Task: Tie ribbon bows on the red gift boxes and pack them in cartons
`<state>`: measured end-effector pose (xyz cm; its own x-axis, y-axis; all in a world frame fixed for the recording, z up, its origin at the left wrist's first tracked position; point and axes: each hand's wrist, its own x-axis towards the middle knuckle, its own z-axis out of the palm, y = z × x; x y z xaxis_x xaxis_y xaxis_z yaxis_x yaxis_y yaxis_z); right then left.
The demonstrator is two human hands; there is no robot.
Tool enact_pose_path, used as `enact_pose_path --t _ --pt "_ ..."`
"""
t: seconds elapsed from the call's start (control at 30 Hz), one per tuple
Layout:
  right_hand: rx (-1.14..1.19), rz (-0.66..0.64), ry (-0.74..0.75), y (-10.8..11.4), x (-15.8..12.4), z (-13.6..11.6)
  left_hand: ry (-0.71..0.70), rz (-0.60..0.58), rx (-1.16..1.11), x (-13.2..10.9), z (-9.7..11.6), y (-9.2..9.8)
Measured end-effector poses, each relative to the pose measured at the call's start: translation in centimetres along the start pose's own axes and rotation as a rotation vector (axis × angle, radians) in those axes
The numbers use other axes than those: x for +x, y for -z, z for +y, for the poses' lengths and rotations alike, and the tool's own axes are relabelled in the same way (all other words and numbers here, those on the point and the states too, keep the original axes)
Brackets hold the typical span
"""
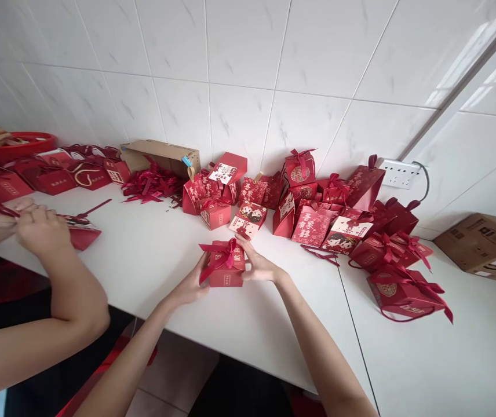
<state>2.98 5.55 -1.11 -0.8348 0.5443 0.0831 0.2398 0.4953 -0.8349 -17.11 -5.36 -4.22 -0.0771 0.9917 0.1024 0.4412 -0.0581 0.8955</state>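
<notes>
**Entry: small red box with ribbon, held between both hands**

1. Item in hand. We list one small red box (226, 273), closed, standing on the white worktop (152, 260) directly between our hands. A dark red ribbon bow (222, 255) sits across its top, with one tail hanging over the front face.
2. Hands. The left hand (191, 284) is pressed to the box's left side, thumb up by the ribbon tail. The right hand (259, 267) grips the right side, its fingertips at the top edge beside the bow. Neither is spread.
3. Step, as we judge it. The bow looks tied and is being set or straightened on the lid.
4. What the next move calls for, in our judgement. One hand should steady the box while the other makes a light pinch on the loops, since a hard pull could loosen the knot.
5. Beyond the hands. A heap of red gift boxes (313, 220) lies against the tiled wall, with loose ribbons (150, 186) and an open cardboard carton (161, 156) to its left.
6. Left of the hands. A co-worker's hands (39, 229) pinch a ribbon strip over a flat red box (80, 233).
7. Far right. A second carton (482, 246) and a wall socket (400, 172).
</notes>
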Motion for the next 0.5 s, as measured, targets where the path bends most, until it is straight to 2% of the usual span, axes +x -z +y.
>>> enact_pose_path --t 0.1,0.23,0.3,0.37,0.43,0.5 --pt "0.184 -0.119 -0.013 0.6 0.1 -0.1 -0.014 -0.099 -0.061 -1.5 1.0 0.1" --pt "0.451 -0.164 -0.027 0.1 -0.3 -0.4 -0.008 -0.028 -0.175 -1.8 0.5 -0.6" --pt "0.482 -0.101 -0.071 -0.4 -1.1 -0.5 0.007 0.11 -0.179 -1.3 -0.5 -0.8" --pt "0.43 0.02 -0.146 -0.9 -2.5 -0.6 0.03 0.34 -0.15 -0.2 -1.5 -0.5" --pt "0.368 0.17 -0.203 -1.4 -4.3 -0.5 0.031 0.584 -0.119 1.7 -2.3 0.3" --pt "0.343 0.295 -0.222 -2.1 -6.5 -0.3 0.011 0.729 -0.098 4.0 -2.7 1.4"
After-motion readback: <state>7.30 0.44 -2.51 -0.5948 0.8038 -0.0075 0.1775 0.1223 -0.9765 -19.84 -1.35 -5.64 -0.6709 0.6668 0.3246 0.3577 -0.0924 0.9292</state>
